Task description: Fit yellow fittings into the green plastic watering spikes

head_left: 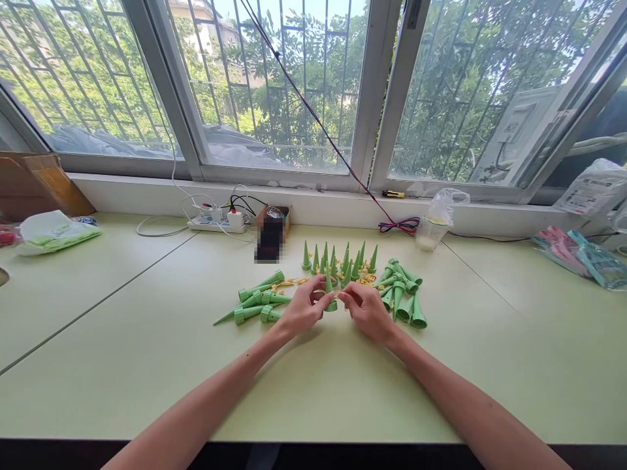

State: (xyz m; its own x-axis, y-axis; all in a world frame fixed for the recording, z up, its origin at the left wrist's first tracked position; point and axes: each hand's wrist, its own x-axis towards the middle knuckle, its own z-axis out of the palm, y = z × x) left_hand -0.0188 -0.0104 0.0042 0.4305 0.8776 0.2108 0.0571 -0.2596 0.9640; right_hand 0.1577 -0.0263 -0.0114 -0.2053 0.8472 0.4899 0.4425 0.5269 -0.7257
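My left hand (302, 307) is closed around a green plastic cone-shaped spike (328, 277), held upright with its wide ribbed base down. Close beside that base, my right hand (368, 312) has thumb and forefinger pinched together; a tiny pale piece may be between them, too small to make out. Just behind my hands stand several more green spikes (347, 253), points up. To the left lie several spikes (252, 312) on their sides, and another heap of green spikes (402, 297) lies right of my right hand. Small yellow pieces (366, 279) are scattered among them.
All this rests on a pale green table (313, 391). Toward the window are a power strip (215, 225), a small box (285, 219), a bundled cable (399, 226) and a cup in a plastic bag (432, 232). Plastic packages (582, 254) lie far right, a packet (53, 234) far left.
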